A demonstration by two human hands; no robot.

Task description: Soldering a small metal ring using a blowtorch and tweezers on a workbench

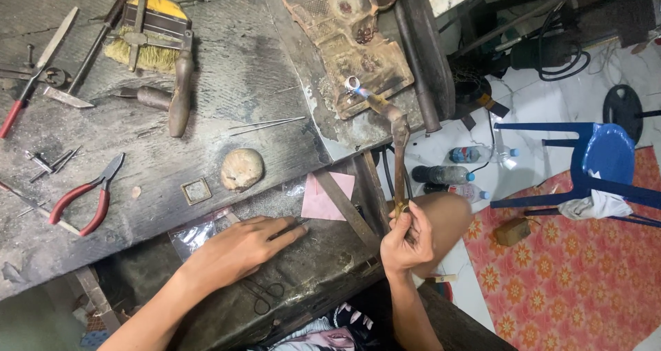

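At the desk's [206, 82] right edge, the right hand [407, 241] grips a torch [398, 144]; the left hand [237, 248] pinches tweezers [292, 228].

right hand [406, 241] gripping torch [398, 137], left hand [237, 248] on tweezers [292, 228]

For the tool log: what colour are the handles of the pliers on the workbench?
Red, on the pliers left of the left hand; head view.

I see red-handled pliers [88, 198] on my bench beside a small square frame [196, 191] and a round stone [242, 169]. A brush [147, 35] lies farther back. A blue chair [597, 163] stands by plastic bottles [444, 174] on the floor.
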